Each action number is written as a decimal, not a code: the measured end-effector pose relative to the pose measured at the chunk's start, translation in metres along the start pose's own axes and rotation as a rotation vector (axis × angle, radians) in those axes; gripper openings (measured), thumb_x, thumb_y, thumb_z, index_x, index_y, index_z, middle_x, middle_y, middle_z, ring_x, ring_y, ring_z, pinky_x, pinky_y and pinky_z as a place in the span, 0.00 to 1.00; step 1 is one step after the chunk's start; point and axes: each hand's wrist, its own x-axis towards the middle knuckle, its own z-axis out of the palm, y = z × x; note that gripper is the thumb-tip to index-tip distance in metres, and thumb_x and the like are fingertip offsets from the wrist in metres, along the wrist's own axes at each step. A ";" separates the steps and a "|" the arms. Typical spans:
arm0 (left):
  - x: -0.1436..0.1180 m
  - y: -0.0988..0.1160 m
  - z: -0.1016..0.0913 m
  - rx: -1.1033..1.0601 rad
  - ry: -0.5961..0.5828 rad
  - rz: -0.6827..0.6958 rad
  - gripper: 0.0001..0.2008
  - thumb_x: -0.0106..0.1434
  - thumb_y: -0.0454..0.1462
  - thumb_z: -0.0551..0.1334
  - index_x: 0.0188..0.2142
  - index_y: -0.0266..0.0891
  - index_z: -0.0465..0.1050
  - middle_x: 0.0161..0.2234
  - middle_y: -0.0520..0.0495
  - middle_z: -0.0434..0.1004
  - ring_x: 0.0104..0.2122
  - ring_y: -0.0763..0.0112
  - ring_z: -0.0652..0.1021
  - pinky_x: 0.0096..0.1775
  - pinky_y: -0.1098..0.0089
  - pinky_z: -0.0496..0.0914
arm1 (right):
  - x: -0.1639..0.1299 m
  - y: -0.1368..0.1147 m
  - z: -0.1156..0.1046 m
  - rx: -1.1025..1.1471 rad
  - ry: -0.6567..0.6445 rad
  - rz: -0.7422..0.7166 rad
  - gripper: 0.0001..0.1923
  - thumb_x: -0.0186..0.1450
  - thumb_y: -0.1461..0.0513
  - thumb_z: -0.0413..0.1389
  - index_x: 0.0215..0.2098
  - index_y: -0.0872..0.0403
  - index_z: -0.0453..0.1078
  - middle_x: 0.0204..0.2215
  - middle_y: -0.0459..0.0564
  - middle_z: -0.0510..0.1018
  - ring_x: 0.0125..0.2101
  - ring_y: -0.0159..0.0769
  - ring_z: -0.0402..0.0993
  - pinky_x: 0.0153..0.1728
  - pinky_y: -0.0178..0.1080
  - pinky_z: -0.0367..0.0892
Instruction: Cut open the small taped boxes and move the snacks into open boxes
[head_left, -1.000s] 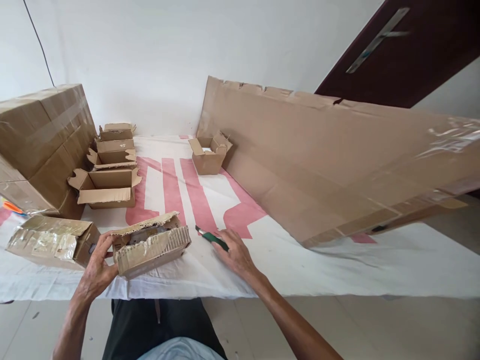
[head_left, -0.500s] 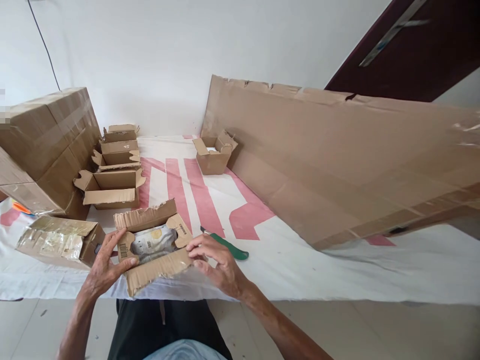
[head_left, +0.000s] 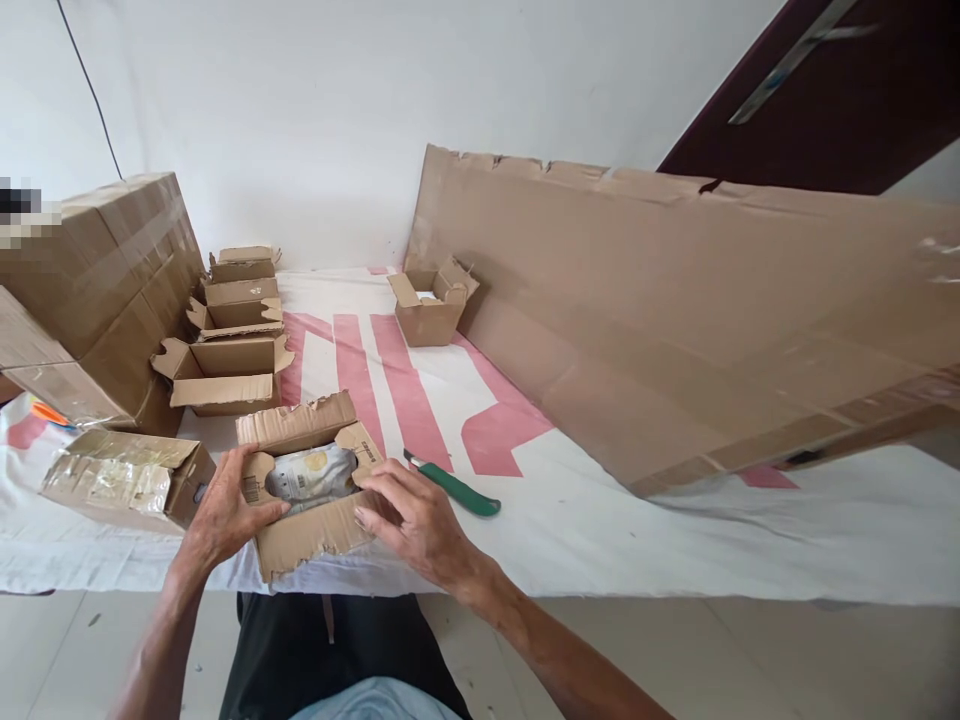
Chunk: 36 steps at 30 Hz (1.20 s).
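An opened cardboard box point(head_left: 309, 535) sits near the table's front edge, its long flaps folded out and ragged along their edges. Inside lies a pale grey plastic-looking packet point(head_left: 313, 474) with a yellow round mark. My left hand point(head_left: 229, 505) grips the box's left end, thumb over the short flap. At the right end, my right hand point(head_left: 420, 515) has its fingers closed on the short flap; the fingertips are partly hidden. A green-handled knife point(head_left: 457, 488) lies on the cloth just right of the box.
A taped box point(head_left: 120, 480) stands left of my left hand. Several open boxes point(head_left: 225, 392) line up behind it beside a large carton stack point(head_left: 112, 270). Another open box point(head_left: 429, 322) sits farther back. A big cardboard sheet point(head_left: 675, 330) leans along the right side.
My right hand has shifted slightly left and its fingers have closed further onto the box's right flap. The left thumb has moved a little inward over the left flap.
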 end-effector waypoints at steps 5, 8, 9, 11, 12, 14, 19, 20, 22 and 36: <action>0.008 0.029 0.009 0.309 0.030 -0.124 0.32 0.57 0.46 0.73 0.57 0.43 0.64 0.53 0.40 0.74 0.51 0.47 0.81 0.49 0.53 0.76 | 0.016 -0.003 0.008 -0.153 0.031 0.189 0.19 0.66 0.59 0.65 0.54 0.49 0.71 0.45 0.54 0.80 0.44 0.48 0.81 0.42 0.46 0.77; 0.009 0.048 0.015 0.485 0.021 -0.223 0.26 0.61 0.46 0.69 0.53 0.42 0.65 0.52 0.37 0.74 0.46 0.42 0.83 0.43 0.52 0.76 | 0.025 -0.004 0.012 -0.263 0.027 0.238 0.22 0.63 0.58 0.67 0.54 0.49 0.70 0.47 0.56 0.78 0.47 0.52 0.78 0.43 0.49 0.76; 0.009 0.052 0.016 0.524 0.018 -0.239 0.22 0.62 0.45 0.67 0.52 0.41 0.65 0.51 0.36 0.75 0.45 0.42 0.83 0.42 0.52 0.76 | 0.028 -0.004 0.013 -0.288 0.021 0.249 0.22 0.62 0.58 0.67 0.53 0.49 0.70 0.47 0.56 0.78 0.47 0.54 0.77 0.43 0.50 0.76; 0.010 0.055 0.018 0.564 0.036 -0.237 0.18 0.63 0.39 0.63 0.51 0.40 0.65 0.50 0.35 0.76 0.42 0.43 0.84 0.41 0.53 0.75 | 0.032 -0.004 0.014 -0.325 0.000 0.269 0.20 0.61 0.60 0.65 0.51 0.50 0.71 0.46 0.57 0.78 0.48 0.54 0.76 0.43 0.50 0.76; 0.010 0.055 0.017 0.556 0.056 -0.224 0.17 0.62 0.37 0.61 0.50 0.41 0.66 0.49 0.35 0.77 0.40 0.45 0.84 0.40 0.54 0.75 | 0.033 -0.004 0.014 -0.340 -0.011 0.276 0.19 0.61 0.61 0.64 0.50 0.50 0.71 0.46 0.57 0.78 0.47 0.54 0.76 0.42 0.50 0.75; 0.011 0.049 0.013 0.468 0.097 -0.192 0.16 0.60 0.35 0.60 0.49 0.42 0.67 0.46 0.39 0.79 0.38 0.50 0.83 0.39 0.57 0.74 | 0.034 -0.003 0.012 -0.351 -0.032 0.283 0.16 0.61 0.63 0.61 0.48 0.51 0.72 0.44 0.57 0.78 0.46 0.54 0.76 0.41 0.49 0.74; 0.008 0.020 -0.017 -0.090 0.049 -0.114 0.23 0.59 0.38 0.59 0.55 0.43 0.72 0.40 0.48 0.81 0.35 0.62 0.81 0.38 0.63 0.76 | 0.030 0.004 -0.003 -0.221 0.041 0.256 0.14 0.67 0.63 0.56 0.51 0.51 0.72 0.41 0.53 0.81 0.39 0.45 0.79 0.38 0.43 0.73; 0.006 0.014 -0.023 -0.183 0.054 -0.105 0.25 0.59 0.39 0.59 0.57 0.43 0.72 0.44 0.47 0.83 0.37 0.62 0.81 0.39 0.63 0.77 | 0.029 0.007 -0.007 -0.192 0.066 0.253 0.14 0.69 0.63 0.54 0.52 0.50 0.72 0.40 0.52 0.82 0.36 0.43 0.79 0.36 0.42 0.73; 0.000 0.005 -0.032 -0.278 0.092 -0.087 0.27 0.59 0.41 0.60 0.58 0.43 0.74 0.52 0.43 0.83 0.45 0.58 0.82 0.45 0.61 0.79 | 0.028 0.014 -0.014 -0.177 0.113 0.251 0.14 0.71 0.63 0.51 0.53 0.51 0.72 0.40 0.52 0.82 0.34 0.41 0.79 0.35 0.41 0.73; -0.026 -0.015 -0.021 -0.044 0.110 -0.089 0.27 0.70 0.56 0.59 0.56 0.41 0.78 0.64 0.37 0.76 0.63 0.45 0.75 0.56 0.51 0.77 | 0.014 0.064 0.003 -0.173 0.090 0.234 0.14 0.73 0.62 0.50 0.52 0.52 0.76 0.56 0.62 0.78 0.58 0.53 0.76 0.57 0.55 0.74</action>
